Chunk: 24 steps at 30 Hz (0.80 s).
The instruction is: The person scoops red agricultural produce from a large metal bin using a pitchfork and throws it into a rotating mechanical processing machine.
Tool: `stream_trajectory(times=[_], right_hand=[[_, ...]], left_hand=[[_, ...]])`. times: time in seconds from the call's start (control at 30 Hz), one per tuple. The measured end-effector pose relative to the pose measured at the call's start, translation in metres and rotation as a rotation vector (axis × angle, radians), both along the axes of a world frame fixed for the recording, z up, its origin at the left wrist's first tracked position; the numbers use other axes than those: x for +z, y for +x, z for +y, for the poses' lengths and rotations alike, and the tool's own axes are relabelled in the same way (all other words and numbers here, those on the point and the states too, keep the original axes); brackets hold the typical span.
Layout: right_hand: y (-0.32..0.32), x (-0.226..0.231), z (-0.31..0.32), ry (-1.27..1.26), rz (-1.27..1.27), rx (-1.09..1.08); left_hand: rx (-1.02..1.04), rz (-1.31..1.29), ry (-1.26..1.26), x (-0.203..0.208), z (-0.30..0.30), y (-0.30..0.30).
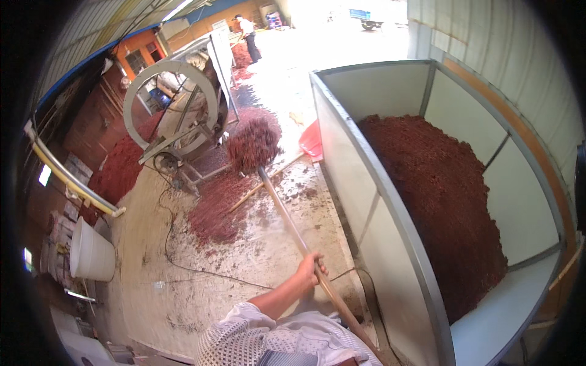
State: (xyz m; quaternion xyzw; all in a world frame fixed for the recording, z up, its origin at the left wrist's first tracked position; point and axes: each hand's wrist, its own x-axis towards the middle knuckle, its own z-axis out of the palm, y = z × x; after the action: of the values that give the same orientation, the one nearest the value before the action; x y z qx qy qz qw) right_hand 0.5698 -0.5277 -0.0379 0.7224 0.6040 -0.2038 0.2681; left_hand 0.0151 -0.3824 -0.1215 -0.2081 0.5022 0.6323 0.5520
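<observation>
My left hand (312, 270) is closed round the wooden handle (287, 213) of a long shovel. The shovel's far end is raised and carries a heaped load of dark red, crumbly material (253, 146), slightly blurred. This load hides the blade. It hangs over the concrete floor, left of a large pale-walled bin (378, 201). Inside the bin lies a big mound of the same reddish-brown material (436, 207). The handle's near end runs down past my body to the lower edge. My right hand does not show.
A ring-framed machine (171, 100) stands at the left, with red material (220, 207) spilled beside it. A second tool with a red blade (311, 141) rests by the bin. A cable (213, 274) crosses the floor. A white tub (91, 251) stands left; a person (248, 38) works far off.
</observation>
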Motion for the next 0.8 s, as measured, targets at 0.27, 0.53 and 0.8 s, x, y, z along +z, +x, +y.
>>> stream_trajectory(times=[0.27,0.53,0.8], right_hand=[[-0.096,0.011,0.065,0.011,-0.02,0.168],[-0.16,-0.008,0.1,0.011,0.008,0.291],[-0.177,-0.017,0.112,0.007,-0.011,0.365]], left_hand=[[0.192,-0.214,-0.116,-0.067,-0.078,-0.034],[0.355,0.009,-0.131,-0.035,-0.108,-0.152],[0.336,0.716,-0.026,0.147,-0.083,-0.345]])
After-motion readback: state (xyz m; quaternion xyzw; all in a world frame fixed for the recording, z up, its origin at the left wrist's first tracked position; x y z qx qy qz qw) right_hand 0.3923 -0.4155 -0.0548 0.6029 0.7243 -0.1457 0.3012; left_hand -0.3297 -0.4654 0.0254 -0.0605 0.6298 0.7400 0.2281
